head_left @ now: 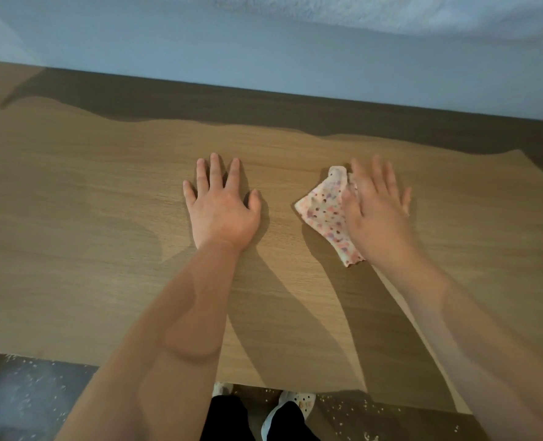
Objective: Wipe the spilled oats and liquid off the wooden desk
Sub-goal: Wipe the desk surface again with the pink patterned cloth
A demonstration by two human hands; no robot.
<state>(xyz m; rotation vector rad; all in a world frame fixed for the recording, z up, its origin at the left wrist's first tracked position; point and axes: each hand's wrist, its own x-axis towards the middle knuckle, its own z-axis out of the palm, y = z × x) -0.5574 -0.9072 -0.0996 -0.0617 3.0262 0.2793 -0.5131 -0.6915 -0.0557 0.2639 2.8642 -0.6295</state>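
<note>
A pink speckled cloth [324, 211] lies flat on the wooden desk [88, 218], right of centre. My right hand [375, 211] rests palm down on the cloth's right part, fingers spread and a little blurred. My left hand [222, 205] lies flat on the bare wood to the left of the cloth, fingers apart, holding nothing. No oats or liquid show on the desk top in this view.
A pale wall [264, 58] runs along the desk's far edge, with white fabric above it. Below the near edge, the floor [25, 399] is strewn with small oat flakes. My legs and white shoes [292, 405] stand there.
</note>
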